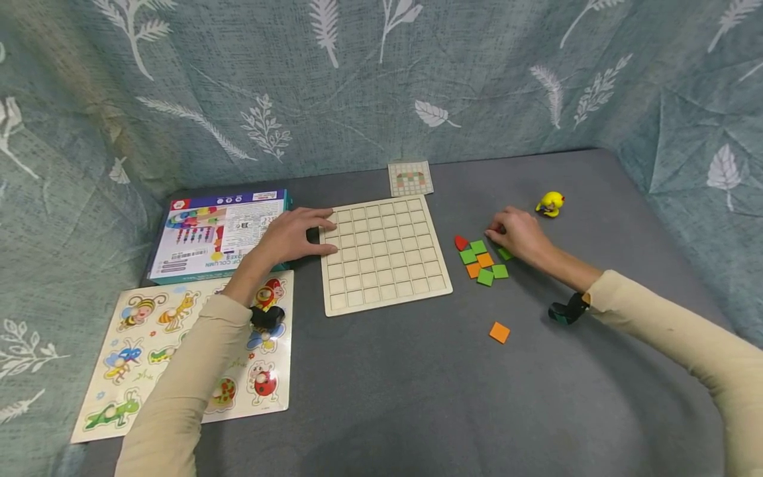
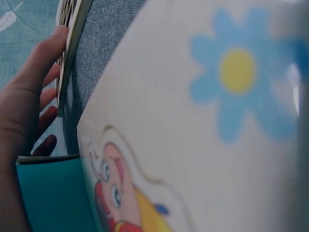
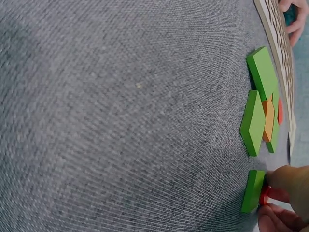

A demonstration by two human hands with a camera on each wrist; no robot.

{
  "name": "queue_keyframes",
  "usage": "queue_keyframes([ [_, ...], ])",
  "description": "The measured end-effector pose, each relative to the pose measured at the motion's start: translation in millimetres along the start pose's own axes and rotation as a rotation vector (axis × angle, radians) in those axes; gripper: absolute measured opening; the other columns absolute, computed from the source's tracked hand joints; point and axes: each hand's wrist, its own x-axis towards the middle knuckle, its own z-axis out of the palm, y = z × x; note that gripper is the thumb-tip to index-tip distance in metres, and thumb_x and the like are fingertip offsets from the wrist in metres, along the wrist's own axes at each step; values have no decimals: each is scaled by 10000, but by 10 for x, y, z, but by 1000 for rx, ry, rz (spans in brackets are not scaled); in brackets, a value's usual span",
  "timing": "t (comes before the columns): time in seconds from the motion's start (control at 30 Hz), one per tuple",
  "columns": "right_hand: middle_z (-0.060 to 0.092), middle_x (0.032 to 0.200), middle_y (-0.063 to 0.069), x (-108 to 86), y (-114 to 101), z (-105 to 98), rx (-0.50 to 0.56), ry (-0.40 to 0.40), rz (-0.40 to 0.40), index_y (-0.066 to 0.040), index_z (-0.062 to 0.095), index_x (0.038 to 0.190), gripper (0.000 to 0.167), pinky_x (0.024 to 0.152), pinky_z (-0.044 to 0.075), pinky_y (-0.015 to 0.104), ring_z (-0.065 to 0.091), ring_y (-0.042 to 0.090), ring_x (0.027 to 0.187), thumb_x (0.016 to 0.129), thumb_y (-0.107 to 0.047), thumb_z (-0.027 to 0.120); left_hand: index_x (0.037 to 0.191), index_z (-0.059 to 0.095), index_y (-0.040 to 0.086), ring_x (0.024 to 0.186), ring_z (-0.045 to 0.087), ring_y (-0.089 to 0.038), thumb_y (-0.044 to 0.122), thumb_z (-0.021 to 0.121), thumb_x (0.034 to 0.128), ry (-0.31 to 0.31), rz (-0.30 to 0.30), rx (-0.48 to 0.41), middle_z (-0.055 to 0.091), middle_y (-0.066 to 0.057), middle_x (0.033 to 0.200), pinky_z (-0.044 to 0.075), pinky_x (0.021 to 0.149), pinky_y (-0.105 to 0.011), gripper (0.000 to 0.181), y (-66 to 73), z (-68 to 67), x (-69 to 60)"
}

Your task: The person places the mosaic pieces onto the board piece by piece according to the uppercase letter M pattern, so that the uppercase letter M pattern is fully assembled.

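Note:
My left hand (image 1: 292, 235) rests at the left edge of a pale wooden grid board (image 1: 381, 256), thumb and fingers spread and fairly straight along its rim. In the left wrist view the fingertips touch the board's edge. To the board's right, my right hand (image 1: 520, 233) pinches a small red piece (image 3: 264, 195) between thumb and fingers, just beside a green tile (image 3: 253, 191). The red piece is mostly hidden by the fingers. Left of that hand lie several green tiles (image 1: 485, 277), orange tiles (image 1: 485, 260) and a red rounded piece (image 1: 461, 243).
A small pattern card (image 1: 410, 179) lies behind the board. One orange tile (image 1: 499, 332) sits apart nearer the front. A yellow toy duck (image 1: 551, 204) stands at the right. On the left are a printed box (image 1: 220, 232) and an insect puzzle board (image 1: 161, 318).

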Motion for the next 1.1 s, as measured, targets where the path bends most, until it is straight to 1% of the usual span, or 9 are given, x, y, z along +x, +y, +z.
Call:
queue_keyframes([
  [0.1,644,875,222,-2,10,3,22,-3,17,53,689,899,128,687,510,457,611,328,783,857,-66,711,1281,650,205,1411,369,-311,482,738,815,1,-3,5,426,-22,1532,251,1148,-594,550,-3,-1,2],
  [0.23,646,938,257,35,12,-21,35,-36,57,87,674,1031,243,728,511,469,613,347,833,873,-97,688,1282,650,207,1410,372,-311,489,737,814,2,0,7,430,-22,1530,253,1146,-598,553,-11,9,4],
  [0.33,646,981,244,77,-23,-51,32,-50,59,68,677,1106,298,734,494,465,601,338,853,886,-134,678,1282,650,208,1409,375,-311,495,736,812,4,4,8,433,-21,1528,255,1145,-601,557,-14,18,6],
  [0.5,638,1038,189,145,-162,-104,19,-46,16,-3,690,1137,306,743,507,459,616,318,909,899,-196,678,1289,645,211,1412,370,-311,499,733,813,2,3,11,428,-16,1532,250,1145,-601,563,-28,28,17],
  [0.63,634,1037,156,190,-261,-125,36,-26,-12,-26,697,1123,292,714,524,443,638,298,909,893,-207,691,1291,643,211,1412,370,-309,497,732,815,2,5,8,428,-14,1532,251,1143,-603,563,-36,32,17],
  [0.77,632,1021,150,226,-323,-120,61,-20,-40,-22,699,1102,279,685,525,417,643,279,877,891,-205,698,1290,644,209,1411,374,-308,491,733,815,6,8,6,430,-16,1531,253,1146,-599,560,-30,23,2],
  [0.9,623,995,167,259,-362,-97,109,-12,-85,2,693,1088,261,678,523,405,636,279,847,891,-169,697,1287,646,206,1409,374,-311,489,734,815,8,5,10,431,-19,1530,254,1145,-600,557,-24,12,-6],
  [1.03,614,981,173,331,-428,-55,150,4,-138,11,686,1094,248,668,508,382,605,269,810,891,-132,689,1281,651,202,1404,380,-312,483,737,814,16,8,7,438,-22,1525,256,1142,-602,551,-23,11,-9],
  [1.1,613,989,172,380,-485,-29,170,5,-161,12,681,1107,253,683,508,375,594,263,813,890,-116,685,1279,651,203,1404,382,-310,483,737,815,17,12,5,439,-20,1524,256,1143,-602,549,-21,15,-9],
])
